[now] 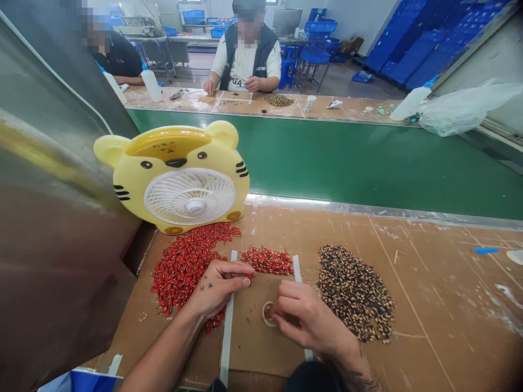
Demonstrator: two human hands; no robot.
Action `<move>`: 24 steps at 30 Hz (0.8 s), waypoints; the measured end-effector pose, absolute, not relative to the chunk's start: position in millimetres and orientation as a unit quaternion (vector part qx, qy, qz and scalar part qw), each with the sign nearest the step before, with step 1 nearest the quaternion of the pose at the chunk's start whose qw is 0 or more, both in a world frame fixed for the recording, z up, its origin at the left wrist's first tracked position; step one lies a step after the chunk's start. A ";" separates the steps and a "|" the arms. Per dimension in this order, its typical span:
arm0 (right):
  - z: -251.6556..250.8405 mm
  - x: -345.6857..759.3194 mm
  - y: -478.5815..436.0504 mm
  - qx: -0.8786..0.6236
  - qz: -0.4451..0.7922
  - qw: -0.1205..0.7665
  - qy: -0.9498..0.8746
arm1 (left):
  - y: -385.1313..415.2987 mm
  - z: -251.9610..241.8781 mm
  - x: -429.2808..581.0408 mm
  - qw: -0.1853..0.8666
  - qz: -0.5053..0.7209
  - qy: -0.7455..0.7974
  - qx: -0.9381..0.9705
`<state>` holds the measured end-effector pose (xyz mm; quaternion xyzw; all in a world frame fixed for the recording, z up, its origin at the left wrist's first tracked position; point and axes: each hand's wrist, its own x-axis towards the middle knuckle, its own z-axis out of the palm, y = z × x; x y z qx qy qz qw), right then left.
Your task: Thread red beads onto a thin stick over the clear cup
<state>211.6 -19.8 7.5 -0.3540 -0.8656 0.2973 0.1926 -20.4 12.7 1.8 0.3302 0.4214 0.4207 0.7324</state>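
Observation:
My left hand [223, 286] is closed in a pinch on a small red piece at the edge of a red row [267, 261]. A heap of the same small red pieces with pale tips [183, 267] spreads under and behind that hand. Against a small round clear dish [268, 321], my right hand [300, 313] rests with curled fingers; what its fingertips hold, if anything, is hidden. To its right lies a heap of small black and tan pieces [353, 294]. Between the hands is a brown cardboard mat [257, 348] edged with white tape strips.
A yellow animal-shaped fan [180, 179] stands behind the red heap. Beyond the table runs a green conveyor belt [368, 163]. Across it, a person [245, 60] handles small pieces, with another at far left. A metal panel [53, 218] borders my left side.

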 end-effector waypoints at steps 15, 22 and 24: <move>1.4 210.2 -20.3 -0.358 0.254 0.257 -0.861 | 11.1 -0.6 -19.0 0.732 0.404 0.419 0.355; -1.4 209.9 -21.5 -0.342 0.267 0.235 -0.870 | 11.6 -4.1 -18.7 0.722 0.377 0.447 0.370; -1.1 209.9 -21.9 -0.350 0.263 0.240 -0.867 | 11.3 -5.2 -17.8 0.721 0.370 0.461 0.362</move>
